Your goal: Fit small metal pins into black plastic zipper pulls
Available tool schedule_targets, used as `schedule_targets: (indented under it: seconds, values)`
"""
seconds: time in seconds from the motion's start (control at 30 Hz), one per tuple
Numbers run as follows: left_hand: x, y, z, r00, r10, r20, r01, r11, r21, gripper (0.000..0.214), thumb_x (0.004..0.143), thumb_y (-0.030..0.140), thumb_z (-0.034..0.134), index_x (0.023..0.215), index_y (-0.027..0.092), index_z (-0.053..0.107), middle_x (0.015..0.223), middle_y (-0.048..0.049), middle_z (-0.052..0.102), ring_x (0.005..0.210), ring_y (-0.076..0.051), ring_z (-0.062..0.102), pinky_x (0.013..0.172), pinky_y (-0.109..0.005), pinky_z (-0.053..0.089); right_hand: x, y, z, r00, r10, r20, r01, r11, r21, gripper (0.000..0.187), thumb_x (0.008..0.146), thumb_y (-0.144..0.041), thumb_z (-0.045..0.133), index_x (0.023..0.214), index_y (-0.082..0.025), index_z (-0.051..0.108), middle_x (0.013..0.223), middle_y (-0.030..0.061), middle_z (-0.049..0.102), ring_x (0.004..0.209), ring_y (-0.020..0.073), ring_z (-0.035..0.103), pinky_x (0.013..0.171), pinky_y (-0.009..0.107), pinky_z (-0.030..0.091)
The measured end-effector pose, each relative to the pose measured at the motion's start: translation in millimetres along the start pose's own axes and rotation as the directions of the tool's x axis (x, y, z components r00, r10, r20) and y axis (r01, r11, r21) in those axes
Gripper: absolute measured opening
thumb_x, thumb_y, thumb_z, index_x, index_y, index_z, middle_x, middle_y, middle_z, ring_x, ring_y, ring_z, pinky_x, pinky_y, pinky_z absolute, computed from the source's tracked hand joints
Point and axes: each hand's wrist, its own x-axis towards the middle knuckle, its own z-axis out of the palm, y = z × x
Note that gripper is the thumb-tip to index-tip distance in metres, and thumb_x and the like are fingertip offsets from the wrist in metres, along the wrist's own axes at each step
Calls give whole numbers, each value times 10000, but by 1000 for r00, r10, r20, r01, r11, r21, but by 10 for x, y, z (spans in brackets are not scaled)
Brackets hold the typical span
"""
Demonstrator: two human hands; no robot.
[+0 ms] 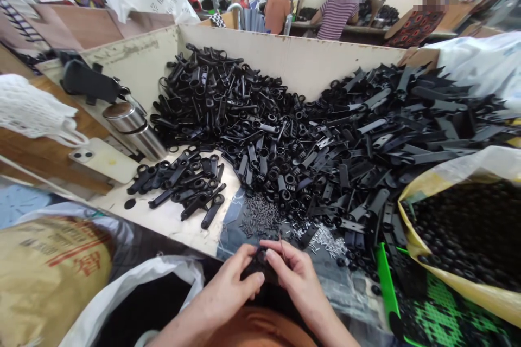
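Note:
Close to my body at the table's front edge, my left hand [240, 274] is closed around a small black plastic part [260, 261]. My right hand [291, 265] meets it there, thumb pressed against the same part. A thin reddish-brown rod [281, 246] stands up by the right fingers; what it belongs to I cannot make out. Just beyond the hands lie a heap of small dark screws [260, 214] and a scatter of silvery pins [328, 241]. Several long black pieces with ring ends [195, 190] lie to the left on the pale tabletop.
Large piles of black plastic parts [228, 97] fill the walled table. A steel flask [136, 127] and a phone [103, 160] stand left. A yellow sack [423, 184] of black beads and a green basket [385, 282] are right. Several people [336, 13] sit beyond.

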Motion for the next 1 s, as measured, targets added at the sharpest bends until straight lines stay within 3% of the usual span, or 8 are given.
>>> schedule_targets:
  seconds: [0.07,0.13,0.23,0.4,0.53,0.73,0.9,1.0]
  values:
    - [-3,80,2,989,-50,140,74,983,-169,437,858,349,603,1229,131,532,755,-3,628,647,-150,582,673,-292,495,19,-57,-22,998,-52,18,53,997,-60,416,949,-578,639,1098,-229,809,790,17,592,684,159,561,628,264,485]
    - [-11,132,12,980,-54,193,102,964,-246,519,835,429,638,1225,115,505,648,51,555,555,-113,495,587,-251,420,40,-104,-46,994,-104,43,109,986,-124,405,982,-549,599,1117,-228,805,810,22,593,727,169,591,681,274,503]
    - [-27,149,24,977,-61,205,121,948,-296,650,800,505,680,1272,109,471,621,62,547,510,-92,432,515,-227,324,59,-132,-81,985,-158,73,169,967,-190,411,1008,-529,563,1119,-216,805,805,22,581,767,176,602,717,275,504]
    - [-49,106,16,977,-82,198,150,922,-358,741,773,530,727,1316,92,477,621,63,538,508,-81,381,480,-226,238,46,-125,-122,983,-120,143,146,970,-196,438,1015,-543,546,1143,-208,796,809,17,574,761,173,605,711,280,497]
    - [-60,104,8,975,-118,187,181,910,-373,803,765,534,732,1372,91,446,613,66,538,510,-88,393,490,-236,225,41,-115,-137,981,-95,172,128,973,-191,419,1004,-532,574,1169,-211,787,837,15,566,747,169,588,673,281,474]
    - [-71,89,2,966,-174,191,232,911,-340,1009,732,555,720,1459,27,261,606,78,555,523,-88,379,540,-240,250,39,-112,-163,968,-111,223,163,959,-230,379,982,-476,636,1229,-217,763,856,14,574,772,169,550,713,293,457]
    - [-69,40,-1,958,-150,243,226,918,-327,785,782,509,683,1355,64,385,640,70,541,550,-90,379,540,-238,258,12,-138,-200,955,-72,288,142,963,-227,363,994,-449,618,1242,-223,758,910,31,600,865,189,581,789,313,477]
    - [-77,26,-10,957,-138,253,222,912,-343,650,800,484,678,1278,104,457,651,74,512,565,-92,362,520,-232,243,0,-125,-205,961,-59,269,128,960,-247,360,979,-445,637,1229,-219,765,891,24,596,852,186,581,788,313,481]
